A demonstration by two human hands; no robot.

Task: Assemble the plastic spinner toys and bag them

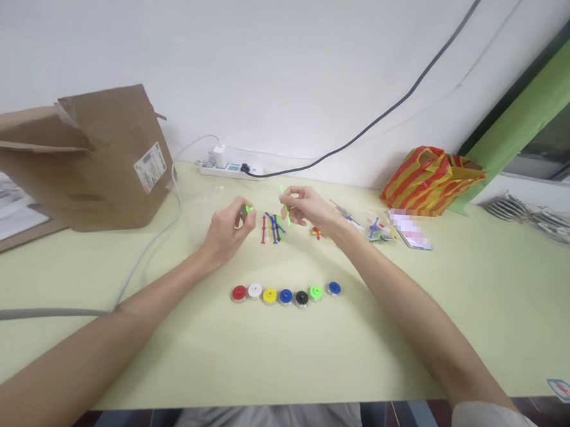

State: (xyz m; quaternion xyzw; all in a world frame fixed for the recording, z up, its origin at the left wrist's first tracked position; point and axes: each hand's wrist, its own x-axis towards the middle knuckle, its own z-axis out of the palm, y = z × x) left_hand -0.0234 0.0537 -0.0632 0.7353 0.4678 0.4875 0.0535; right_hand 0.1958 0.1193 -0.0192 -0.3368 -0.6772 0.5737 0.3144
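Note:
My left hand (229,227) is curled above the pale green table (404,324), its fingers pinched on a small green piece (249,208). My right hand (305,207) is raised just right of it, pinching a thin green stick (284,207). Between and below the hands lie red and blue sticks (272,228) on the table. A small red piece (317,231) lies under my right wrist. Nearer to me stands a row of several coloured round discs (286,295): red, white, yellow, blue, black, green, blue.
A brown cardboard box (95,157) stands at the left. A white power strip (230,167) with a black cable lies by the wall. A grey cable (142,256) crosses the left side. A red-yellow striped bag (429,178) and small plastic packets (378,229) lie at the right.

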